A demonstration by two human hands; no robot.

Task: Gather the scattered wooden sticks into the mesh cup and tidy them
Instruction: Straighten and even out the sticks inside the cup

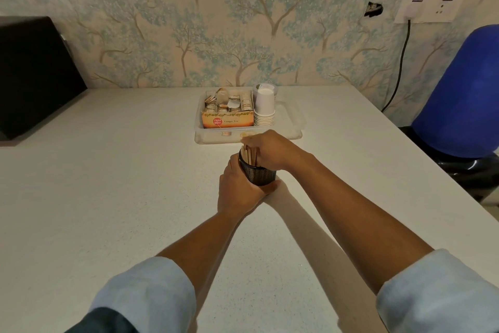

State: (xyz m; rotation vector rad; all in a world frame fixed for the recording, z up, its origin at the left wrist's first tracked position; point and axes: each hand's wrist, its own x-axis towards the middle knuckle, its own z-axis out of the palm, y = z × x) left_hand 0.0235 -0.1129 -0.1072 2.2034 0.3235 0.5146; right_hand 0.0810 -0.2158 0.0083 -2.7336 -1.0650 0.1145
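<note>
Far left: one black box-like object (35, 76) at the table's (108, 184) edge, against the wallpapered wall. Centre: left hand (239, 192) wrapped round the near-left side of one black mesh cup (259, 174), fingers curled and pressed together on the mesh, thumb under the near side. Cup stands on the white table, tilted slightly away from the person. One bundle of wooden sticks (249, 155) stands in the cup, tips poking above the rim; individual count can't be made out, roughly a handful visible. Right hand (270, 150) sits over the stick tops, fingers closed together around them; exact fingertip contact is hidden. No loose sticks seen on the table. Just beyond the cup: one clear plastic tray (294, 124) holding one orange tea box (228, 119) full of sachets and one stack of white paper cups (265, 108), with another cup behind it. Both sleeves light blue, rolled up. Far right: one wall socket (429, 10) with one black cable (399, 68) hanging down, one blue water jug (464, 95).
</note>
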